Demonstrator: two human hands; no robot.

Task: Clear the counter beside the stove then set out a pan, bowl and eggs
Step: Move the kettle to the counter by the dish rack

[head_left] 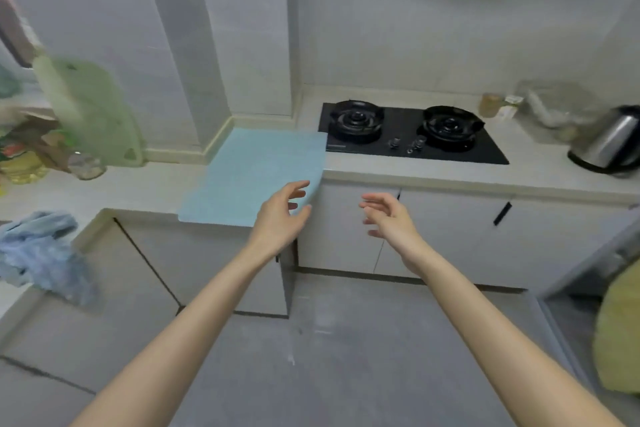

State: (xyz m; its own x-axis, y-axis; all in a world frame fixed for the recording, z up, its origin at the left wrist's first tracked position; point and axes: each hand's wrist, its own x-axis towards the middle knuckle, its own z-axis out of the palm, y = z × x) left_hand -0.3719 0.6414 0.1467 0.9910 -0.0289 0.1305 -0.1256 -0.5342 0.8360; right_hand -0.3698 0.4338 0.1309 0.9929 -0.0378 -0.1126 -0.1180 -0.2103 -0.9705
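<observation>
The counter [429, 173] runs pale and L-shaped, with the black two-burner stove [408, 135] set into it. Just left of the stove, a light blue mat [252, 177] lies flat on the counter, its near right corner hanging past the counter edge.

The left hand [282, 215] hovers in front of that corner, fingers loosely spread and curled, holding nothing; whether the fingertips touch the mat cannot be told. The right hand [389, 215] hangs open below the stove's front edge, before the white cabinet doors [446, 236], fingers apart and slightly bent, empty. Both bare forearms reach forward from the lower frame, palms turned toward each other.

Right of the stove stands a steel kettle [609, 142] with a black base, and behind it a blurred clear container [554, 104], contents unreadable, beside a small jar [491, 105]. Far left of the stove, a pale green board [90, 111] leans against the wall, with blurred bottles [24, 163] beside it and a blue cloth [41, 253] bunched at the counter edge.
</observation>
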